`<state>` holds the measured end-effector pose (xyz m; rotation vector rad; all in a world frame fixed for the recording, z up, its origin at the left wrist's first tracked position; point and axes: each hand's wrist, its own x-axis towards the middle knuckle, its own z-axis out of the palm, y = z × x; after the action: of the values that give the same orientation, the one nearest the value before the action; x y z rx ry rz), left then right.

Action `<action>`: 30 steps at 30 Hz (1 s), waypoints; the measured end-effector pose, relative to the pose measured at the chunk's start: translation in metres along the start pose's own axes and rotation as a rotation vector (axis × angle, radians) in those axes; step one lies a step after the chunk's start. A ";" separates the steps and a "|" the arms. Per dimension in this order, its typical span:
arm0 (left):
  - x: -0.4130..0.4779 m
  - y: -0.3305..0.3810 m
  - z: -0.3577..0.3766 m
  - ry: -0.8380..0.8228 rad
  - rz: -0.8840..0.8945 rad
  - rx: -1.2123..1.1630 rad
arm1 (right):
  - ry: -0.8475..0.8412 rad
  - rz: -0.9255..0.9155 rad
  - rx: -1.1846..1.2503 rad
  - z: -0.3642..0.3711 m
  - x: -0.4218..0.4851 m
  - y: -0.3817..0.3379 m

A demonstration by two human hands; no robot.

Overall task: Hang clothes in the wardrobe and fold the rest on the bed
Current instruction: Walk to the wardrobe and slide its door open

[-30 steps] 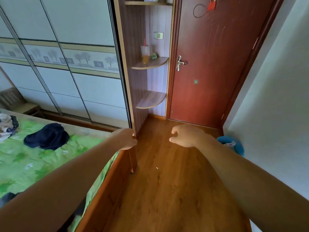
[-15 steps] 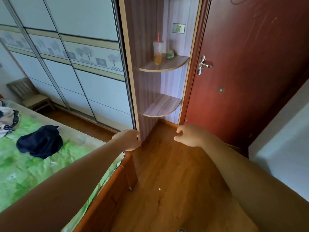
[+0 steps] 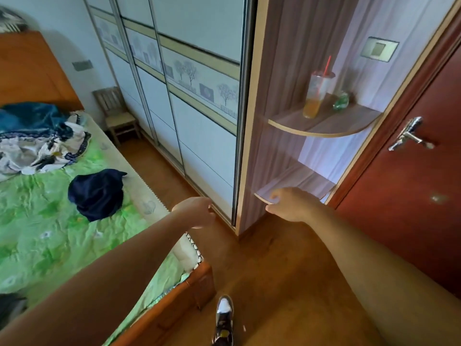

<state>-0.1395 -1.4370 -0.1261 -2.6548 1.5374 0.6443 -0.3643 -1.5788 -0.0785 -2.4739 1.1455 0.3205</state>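
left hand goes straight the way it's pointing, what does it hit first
Likely the lower panel of the pale sliding wardrobe door; nothing shows between it and the left hand, though depth is unclear.

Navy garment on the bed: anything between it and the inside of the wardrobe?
Yes. The sliding doors are shut across all the wardrobe front in view. The navy garment lies on the bed; only a strip of floor separates bed from doors. The left hand and right hand hold nothing.

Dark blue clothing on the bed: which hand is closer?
Left. The left hand is just right of the dark blue clothing; the right hand is farther right, by the lower shelf.
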 end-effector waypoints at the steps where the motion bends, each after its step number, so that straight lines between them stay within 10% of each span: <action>1: 0.020 -0.006 -0.005 -0.001 -0.013 -0.014 | -0.003 -0.004 -0.007 -0.006 0.025 -0.002; 30: 0.266 -0.169 -0.119 0.070 -0.695 -0.313 | -0.169 -0.638 -0.330 -0.094 0.459 -0.193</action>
<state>0.1574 -1.5943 -0.1433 -3.1627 0.4508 0.7767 0.0815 -1.8184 -0.1118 -2.8617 0.2097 0.5419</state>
